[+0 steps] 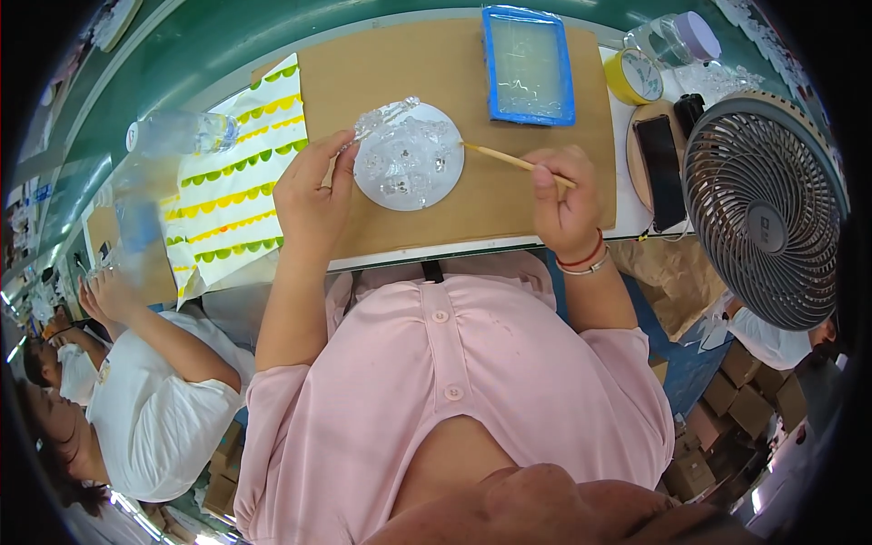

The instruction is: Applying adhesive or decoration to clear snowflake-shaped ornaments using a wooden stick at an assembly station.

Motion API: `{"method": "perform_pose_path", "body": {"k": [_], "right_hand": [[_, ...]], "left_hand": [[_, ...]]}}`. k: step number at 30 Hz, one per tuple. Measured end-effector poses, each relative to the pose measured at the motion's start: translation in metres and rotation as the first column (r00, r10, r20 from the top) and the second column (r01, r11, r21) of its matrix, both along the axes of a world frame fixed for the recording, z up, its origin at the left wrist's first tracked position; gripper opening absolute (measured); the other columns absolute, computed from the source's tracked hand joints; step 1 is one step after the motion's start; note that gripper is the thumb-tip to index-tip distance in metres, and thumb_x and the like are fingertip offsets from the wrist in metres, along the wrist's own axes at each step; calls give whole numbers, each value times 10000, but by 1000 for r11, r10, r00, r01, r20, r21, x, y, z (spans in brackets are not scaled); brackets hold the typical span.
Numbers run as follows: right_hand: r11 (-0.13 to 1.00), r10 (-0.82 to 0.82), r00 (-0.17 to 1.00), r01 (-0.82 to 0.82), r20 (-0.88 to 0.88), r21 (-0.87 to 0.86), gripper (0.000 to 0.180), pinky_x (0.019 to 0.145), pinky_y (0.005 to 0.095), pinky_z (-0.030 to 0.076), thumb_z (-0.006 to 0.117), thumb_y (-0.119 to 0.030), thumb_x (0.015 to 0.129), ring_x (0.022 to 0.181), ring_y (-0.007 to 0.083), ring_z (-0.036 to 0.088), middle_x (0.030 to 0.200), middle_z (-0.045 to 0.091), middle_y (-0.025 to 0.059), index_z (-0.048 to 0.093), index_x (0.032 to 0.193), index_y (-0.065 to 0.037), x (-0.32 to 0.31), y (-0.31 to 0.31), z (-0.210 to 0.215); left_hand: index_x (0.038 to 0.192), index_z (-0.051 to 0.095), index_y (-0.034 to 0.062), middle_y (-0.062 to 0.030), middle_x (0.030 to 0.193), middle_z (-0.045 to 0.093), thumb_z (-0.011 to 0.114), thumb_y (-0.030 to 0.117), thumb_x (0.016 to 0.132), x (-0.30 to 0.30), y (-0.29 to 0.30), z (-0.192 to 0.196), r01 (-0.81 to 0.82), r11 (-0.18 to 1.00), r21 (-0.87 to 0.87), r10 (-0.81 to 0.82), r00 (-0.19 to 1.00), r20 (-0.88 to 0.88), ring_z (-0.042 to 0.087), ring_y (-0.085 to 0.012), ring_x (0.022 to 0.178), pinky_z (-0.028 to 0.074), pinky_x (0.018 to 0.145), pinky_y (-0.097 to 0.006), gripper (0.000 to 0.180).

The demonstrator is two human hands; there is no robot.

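1. Fingers of the left hand (313, 195) pinching a clear piece (386, 116) at the rim of the white disc (409, 156).
2. Fingers of the right hand (565, 200) curled tight round a thin stick (509, 160), its tip touching the disc just past the fingertips.
3. Several clear bits already on the disc; looks about halfway, more likely to add.
4. Blue tray (528, 64) beyond the fingers, on the cardboard (454, 209).

Clear pieces (406, 153) on disc (381, 195): shapes too small to tell. Stick (501, 158) rear end hidden in right hand (565, 202). Fan (765, 211) partly lost in dark rim.
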State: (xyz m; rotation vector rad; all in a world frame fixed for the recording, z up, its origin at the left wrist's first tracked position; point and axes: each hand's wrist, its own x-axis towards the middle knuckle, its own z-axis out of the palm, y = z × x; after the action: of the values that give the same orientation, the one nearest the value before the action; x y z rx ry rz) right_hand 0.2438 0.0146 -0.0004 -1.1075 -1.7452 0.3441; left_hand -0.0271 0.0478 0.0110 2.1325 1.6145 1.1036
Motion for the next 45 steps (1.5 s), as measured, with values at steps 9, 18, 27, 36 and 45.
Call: {"method": "perform_pose_path", "body": {"k": [9,18,27,36,45], "right_hand": [[999,25,1000,-25,-3,-40,85,624,287,462,548,-80,946,674,177,573,835,655,112,495,963,-15,-2,9,-19],[999,48,999,-48,20,0,75,627,290,460,553,-65,937,677,192,570,826,648,120,498,960,-18,-3,10,-18],[988,127,986,-135,109,73,57,611,348,422,556,-28,903,644,253,543,817,644,122,511,937,-27,-6,-3,-8],[984,118,981,-136,154,117,110,589,368,404,591,5,849,623,270,535,800,629,113,518,920,-36,-14,-15,-6],[978,175,973,-189,150,85,82,597,366,405,578,-13,872,620,269,528,800,645,123,509,910,-34,-28,-34,-7]], "left_hand": [[956,677,48,-97,871,694,704,13,799,-1,-1,-3,-6,1000,5,6,1000,15,673,-237,755,523,661,-294,164],[955,678,47,-94,870,694,705,15,799,0,-1,-4,-12,1000,7,12,999,31,673,-233,757,522,659,-293,162],[958,688,55,-84,874,697,708,22,798,-2,0,-6,-25,999,29,23,999,46,674,-228,757,522,659,-288,165],[958,700,60,-85,868,700,718,49,798,-1,-2,-7,-15,1000,23,13,997,81,678,-220,767,524,662,-290,162],[960,706,66,-86,883,706,723,81,801,0,-10,-9,-58,998,-24,61,988,139,691,-199,772,532,665,-277,160]]}}
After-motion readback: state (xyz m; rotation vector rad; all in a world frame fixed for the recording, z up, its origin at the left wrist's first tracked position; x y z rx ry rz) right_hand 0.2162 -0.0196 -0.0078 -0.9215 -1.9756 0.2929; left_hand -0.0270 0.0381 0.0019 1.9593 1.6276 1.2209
